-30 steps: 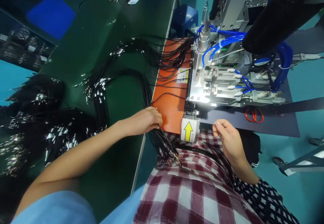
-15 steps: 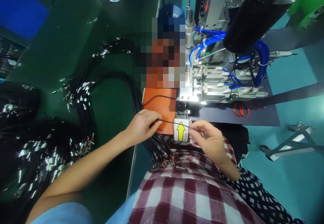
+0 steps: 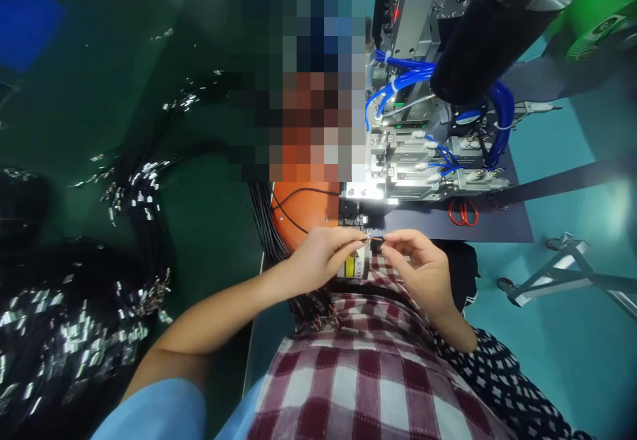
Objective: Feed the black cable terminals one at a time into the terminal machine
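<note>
My left hand [image 3: 326, 254] pinches a thin black cable [image 3: 292, 225] close to its end. Between my hands a short stretch of fine coloured wires [image 3: 377, 238] shows, red among them. My right hand [image 3: 422, 264] is closed, thumb and forefinger together on the tips of those wires. Under my left wrist a bundle of black cables [image 3: 261, 218] hangs over the table edge toward my lap, its stripped ends [image 3: 326, 319] on the checked apron. Behind my left hand lies an orange plate [image 3: 298, 204], with another cable [image 3: 313, 191] running across it into the machine.
The machine [image 3: 413, 154], with blue air hoses [image 3: 418, 73], stands ahead on the right. Red-handled scissors [image 3: 463, 213] lie on its dark base. More cables with shiny ends [image 3: 74, 324] cover the green table [image 3: 209, 320] at left. A pixelated patch hides part of the centre.
My left hand has slid right along the cable, up close to my right hand. Coloured wires now show between them. The whole view has shifted slightly.
</note>
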Demonstrator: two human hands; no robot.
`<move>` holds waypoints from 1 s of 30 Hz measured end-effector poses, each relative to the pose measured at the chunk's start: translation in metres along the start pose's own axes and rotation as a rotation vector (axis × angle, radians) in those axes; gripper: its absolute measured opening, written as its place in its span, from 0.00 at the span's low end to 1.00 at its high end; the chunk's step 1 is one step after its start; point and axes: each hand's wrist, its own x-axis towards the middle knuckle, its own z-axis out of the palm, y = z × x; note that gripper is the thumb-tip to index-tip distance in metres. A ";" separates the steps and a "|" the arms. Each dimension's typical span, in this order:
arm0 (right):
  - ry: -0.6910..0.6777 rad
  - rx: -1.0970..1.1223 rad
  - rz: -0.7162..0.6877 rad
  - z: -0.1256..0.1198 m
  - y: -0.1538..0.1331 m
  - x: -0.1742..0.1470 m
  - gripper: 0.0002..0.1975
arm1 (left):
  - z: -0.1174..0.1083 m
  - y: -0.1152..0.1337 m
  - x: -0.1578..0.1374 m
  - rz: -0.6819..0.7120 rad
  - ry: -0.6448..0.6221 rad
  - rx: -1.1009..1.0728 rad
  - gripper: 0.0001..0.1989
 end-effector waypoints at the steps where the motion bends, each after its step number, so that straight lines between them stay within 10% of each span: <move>1: 0.003 0.020 0.023 0.001 -0.001 0.001 0.03 | 0.001 0.000 -0.001 -0.020 0.018 -0.007 0.10; 11: -0.254 0.705 0.482 0.017 -0.003 0.013 0.12 | 0.008 -0.003 -0.005 -0.069 0.104 -0.055 0.07; 30: -0.360 0.961 0.577 0.027 0.012 0.010 0.10 | 0.014 -0.008 -0.009 -0.061 0.164 -0.094 0.05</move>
